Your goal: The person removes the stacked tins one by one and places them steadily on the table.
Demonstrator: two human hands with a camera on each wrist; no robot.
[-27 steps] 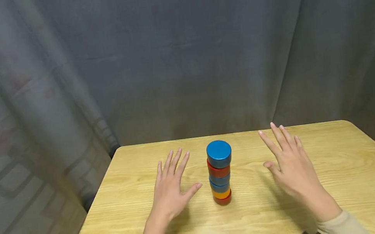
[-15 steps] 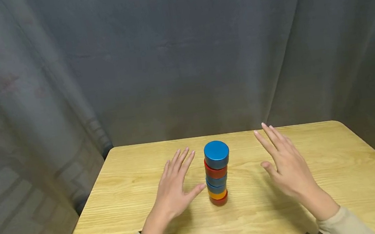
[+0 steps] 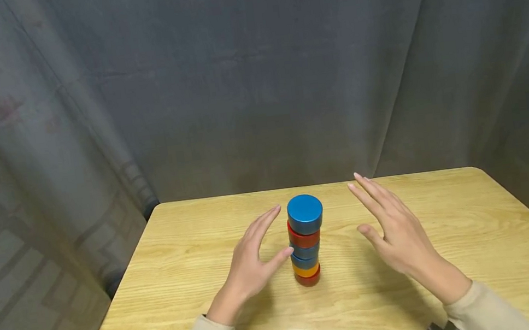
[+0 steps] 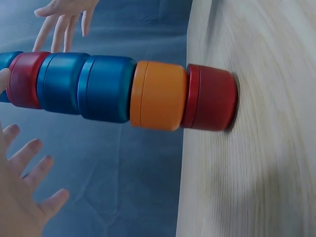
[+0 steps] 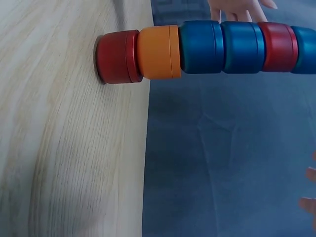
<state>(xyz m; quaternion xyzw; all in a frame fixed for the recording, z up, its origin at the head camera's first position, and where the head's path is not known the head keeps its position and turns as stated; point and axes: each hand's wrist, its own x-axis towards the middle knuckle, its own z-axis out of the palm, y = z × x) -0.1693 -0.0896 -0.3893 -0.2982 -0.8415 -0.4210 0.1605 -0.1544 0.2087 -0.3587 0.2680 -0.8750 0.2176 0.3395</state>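
A tower of several round lidded tins stands upright on the table in the head view. Its top is a blue tin (image 3: 304, 209), over a red tin (image 3: 305, 238), two blue ones, an orange tin (image 4: 160, 96) and a red tin (image 5: 117, 57) at the base. My left hand (image 3: 249, 266) is just left of the tower, fingers extended; its thumb tip overlaps the tower's edge, and I cannot tell if it touches. My right hand (image 3: 396, 231) is held to the right, apart from the tower, fingers straight and thumb spread. Neither hand holds anything.
The light wooden table (image 3: 162, 304) has rounded far corners. Behind it hangs a grey curtain (image 3: 245, 90), and a patterned grey cloth (image 3: 20, 233) hangs at the left. Dark wrist straps show at both sleeves.
Both hands have moved inward toward the tower, the left one closest. The left fingers have drawn together. The tower stays standing, and the head view has shifted slightly.
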